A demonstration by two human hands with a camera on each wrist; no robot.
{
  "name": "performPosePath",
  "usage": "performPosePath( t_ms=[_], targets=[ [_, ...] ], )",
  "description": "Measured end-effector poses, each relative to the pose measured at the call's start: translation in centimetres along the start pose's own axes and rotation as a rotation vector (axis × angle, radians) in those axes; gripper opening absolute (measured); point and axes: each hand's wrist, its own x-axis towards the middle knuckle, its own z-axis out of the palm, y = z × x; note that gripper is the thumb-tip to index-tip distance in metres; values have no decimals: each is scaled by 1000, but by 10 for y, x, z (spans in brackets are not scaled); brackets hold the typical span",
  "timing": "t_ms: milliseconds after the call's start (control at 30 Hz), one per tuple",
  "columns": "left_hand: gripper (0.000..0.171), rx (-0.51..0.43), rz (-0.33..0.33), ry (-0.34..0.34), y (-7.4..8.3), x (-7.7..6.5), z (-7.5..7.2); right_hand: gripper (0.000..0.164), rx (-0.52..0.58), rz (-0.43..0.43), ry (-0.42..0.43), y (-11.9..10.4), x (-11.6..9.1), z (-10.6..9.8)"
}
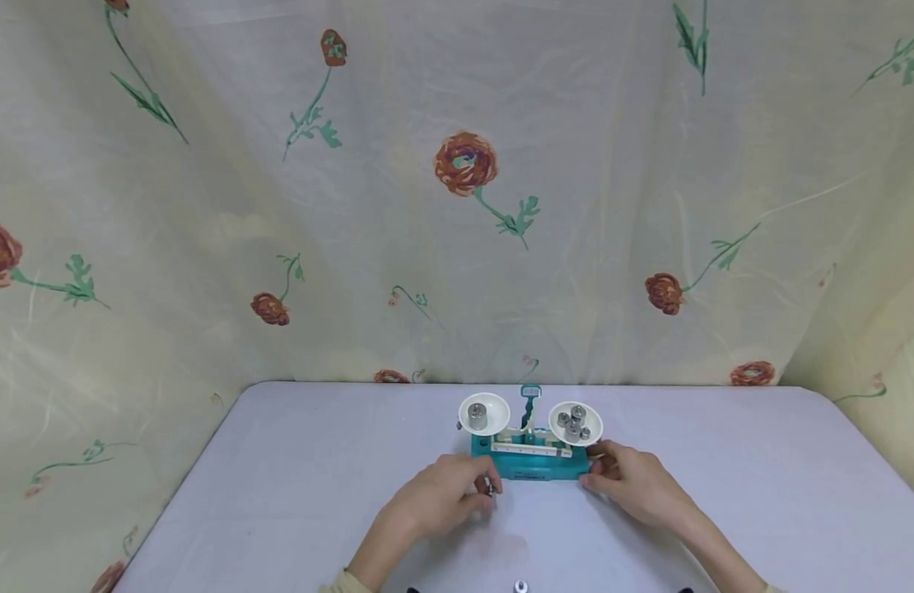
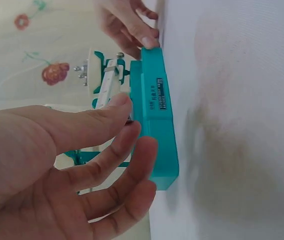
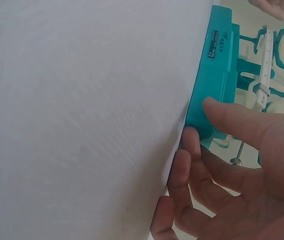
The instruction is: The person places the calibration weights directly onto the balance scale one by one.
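Observation:
A teal balance scale [image 1: 538,468] stands on the table with two white pans. One larger metal weight [image 1: 477,417] sits on its left pan [image 1: 498,405]; several smaller metal weights [image 1: 573,429] crowd the right pan [image 1: 593,414]. My left hand [image 1: 440,496] is in front of the scale's left end, pinching a small metal weight [image 1: 490,490] between thumb and index finger. Most of that weight is hidden by the fingertips in the left wrist view. At the scale's right end, my right hand [image 3: 232,170] grips the base, thumb on the front face and fingers behind the corner.
Nearer to me on the white table [image 1: 316,461] lies another small metal weight [image 1: 520,586], at the bottom edge of the head view. A flowered curtain [image 1: 575,247] hangs behind the table and along its sides.

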Motion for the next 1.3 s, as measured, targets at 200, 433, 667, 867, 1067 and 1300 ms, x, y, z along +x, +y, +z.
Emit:
performPosePath(
  t_ms=[200,433,667,867,1067,1300],
  targets=[
    [13,16,15,91,4,-3,-6,51,-1,10,-7,-1,0,-1],
    [13,10,38,198,4,0,-7,51,-2,16,-11,-2,0,-1],
    [16,-17,8,278,7,2,-7,50,-3,14,-8,-2,0,-1],
    [18,-2,-4,303,11,1,-9,50,-2,8,-4,-1,0,-1],
    [19,40,17,424,21,-2,-14,50,-11,1,1,-1,0,-1],
    [21,97,-63,576,26,3,-11,50,1,-8,3,-1,-1,0]
  ],
)
